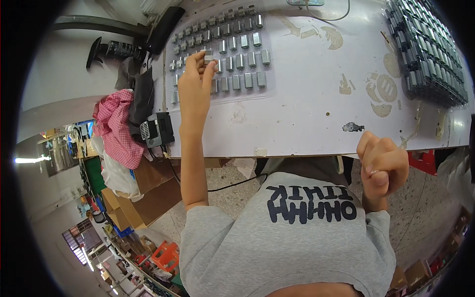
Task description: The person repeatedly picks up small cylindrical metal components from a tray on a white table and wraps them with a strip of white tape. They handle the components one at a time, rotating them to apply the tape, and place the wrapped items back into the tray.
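Note:
A clear plastic tray lies at the far left of the white table, with rows of small silver metal blocks standing in its pockets. Over the tray's left part is my left hand, its thumb and fingers closed on one metal block. Whether that block still touches its pocket is hard to tell. My right hand is curled closed in front of the table's near edge, away from the tray. A tiny pale bit shows at its fingertips, too small to name.
A tall stack of filled trays stands at the right of the table. A small black device and a pink checked cloth are at the left edge. A cable curves at the far side. Cardboard boxes stand below left.

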`<state>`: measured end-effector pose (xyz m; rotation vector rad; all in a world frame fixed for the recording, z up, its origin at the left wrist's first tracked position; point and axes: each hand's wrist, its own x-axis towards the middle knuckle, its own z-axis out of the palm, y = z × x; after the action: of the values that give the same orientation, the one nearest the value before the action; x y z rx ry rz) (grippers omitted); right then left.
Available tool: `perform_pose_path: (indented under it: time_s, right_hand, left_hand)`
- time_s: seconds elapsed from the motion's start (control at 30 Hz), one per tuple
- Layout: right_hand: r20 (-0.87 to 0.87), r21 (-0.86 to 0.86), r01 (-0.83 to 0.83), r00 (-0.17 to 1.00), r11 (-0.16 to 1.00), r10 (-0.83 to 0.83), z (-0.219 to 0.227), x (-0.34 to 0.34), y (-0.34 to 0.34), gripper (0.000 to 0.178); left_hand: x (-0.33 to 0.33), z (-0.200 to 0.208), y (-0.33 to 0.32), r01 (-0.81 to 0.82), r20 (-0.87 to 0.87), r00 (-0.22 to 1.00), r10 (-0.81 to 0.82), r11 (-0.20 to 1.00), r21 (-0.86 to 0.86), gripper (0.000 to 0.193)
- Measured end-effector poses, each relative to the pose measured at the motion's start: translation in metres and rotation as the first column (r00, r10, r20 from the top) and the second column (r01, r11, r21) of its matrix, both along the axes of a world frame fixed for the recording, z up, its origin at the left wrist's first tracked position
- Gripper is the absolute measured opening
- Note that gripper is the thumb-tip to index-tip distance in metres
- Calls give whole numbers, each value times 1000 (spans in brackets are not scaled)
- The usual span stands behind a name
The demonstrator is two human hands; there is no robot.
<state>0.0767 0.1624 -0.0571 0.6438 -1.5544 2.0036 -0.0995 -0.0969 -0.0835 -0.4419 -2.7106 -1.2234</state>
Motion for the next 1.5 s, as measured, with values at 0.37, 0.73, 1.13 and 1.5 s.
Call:
perform_pose_path:
  time_s: [0.37,0.73,1.13,1.5]
  right_hand:
    - [-51,-132,-370,929,920,367,29,17,-8,6]
    - [-215,-412,-632,768,657,604,26,12,21,13]
    - [-409,-499,-560,825,661,390,79,55,49,9]
    - [-299,-298,-238,943,924,146,112,23,75,11]
  left_hand:
    - [-26,-5,9,-211,-327,944,47,847,-487,17]
    - [-33,-8,7,-157,-327,945,-29,834,-528,15]
    - [-55,3,-12,-135,-422,906,-36,920,-367,10]
    - [-55,3,-2,9,-175,980,-95,900,-435,11]
